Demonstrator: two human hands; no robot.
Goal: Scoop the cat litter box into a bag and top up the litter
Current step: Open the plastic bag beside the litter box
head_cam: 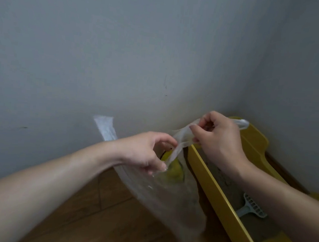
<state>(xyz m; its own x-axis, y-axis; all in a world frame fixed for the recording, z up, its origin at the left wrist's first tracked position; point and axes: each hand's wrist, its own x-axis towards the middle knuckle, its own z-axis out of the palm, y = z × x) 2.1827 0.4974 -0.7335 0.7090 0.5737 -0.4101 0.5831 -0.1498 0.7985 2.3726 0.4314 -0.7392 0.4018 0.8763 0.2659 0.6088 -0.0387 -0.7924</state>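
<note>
Leftmost, plain grey wall (83, 56) over a strip of wooden floor (88, 220). Crossing both from the lower left corner, a bare forearm (53, 179) ending in the left hand (148, 150), fingers curled, pinching a fold of a thin clear plastic bag (167, 198) near its mouth. Behind the wrist, one flat handle strip (106, 127) of the bag standing up against the wall. Below the hands, the bag's body hanging slack in the air, slanting down toward the floor just left of the litter box. Through the film, something yellow (173, 170), blurred; cannot tell whether inside the bag or behind it. Further right and a little higher, the right hand (220, 139), fingers bent, gripping the bag's stretched upper edge, with the other handle loop (242, 124) poking out past the knuckles. Under that hand and its arm, a yellow litter box (216, 193) on the floor, tucked into the corner of the room, near rim running toward the lower right. Inside, grey-brown litter (228, 183) and a pale grey slotted scoop (253, 207) lying on it, handle toward the near rim, partly hidden by the arm.
</note>
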